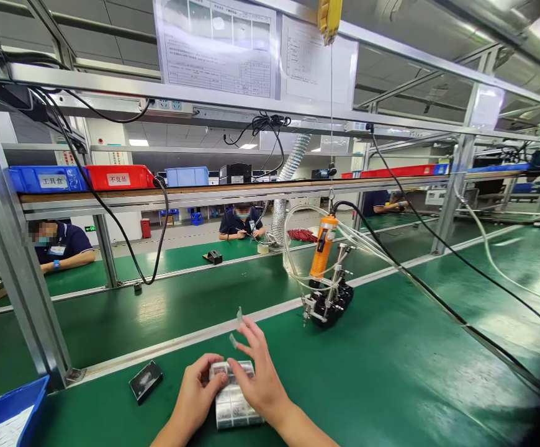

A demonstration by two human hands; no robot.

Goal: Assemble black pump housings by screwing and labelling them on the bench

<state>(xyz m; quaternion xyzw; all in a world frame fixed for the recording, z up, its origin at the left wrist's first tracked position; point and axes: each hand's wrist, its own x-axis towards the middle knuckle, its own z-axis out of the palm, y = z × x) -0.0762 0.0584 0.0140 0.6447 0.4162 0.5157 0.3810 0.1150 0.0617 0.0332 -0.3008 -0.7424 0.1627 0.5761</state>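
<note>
On the green bench at the bottom centre lies a roll of shiny, clear-looking labels (235,406), marked off in small rectangles. My left hand (195,391) grips its far left side, thumb on top and fingers curled over the edge. Over the roll's right side, my right hand (265,379) has its fingers spread, the thumb close to or touching the label surface. Small translucent pieces of film (233,341) cling to its fingertips. A small black block (146,381) with a pale, scuffed top sits left of my hands.
An orange electric screwdriver (323,247) with a black fixture hangs beyond my right hand, cables trailing right. A blue tray (37,403) with white sheets stands lower left. Blue and red bins (120,177) line the shelf. Other people (241,222) sit across the benches.
</note>
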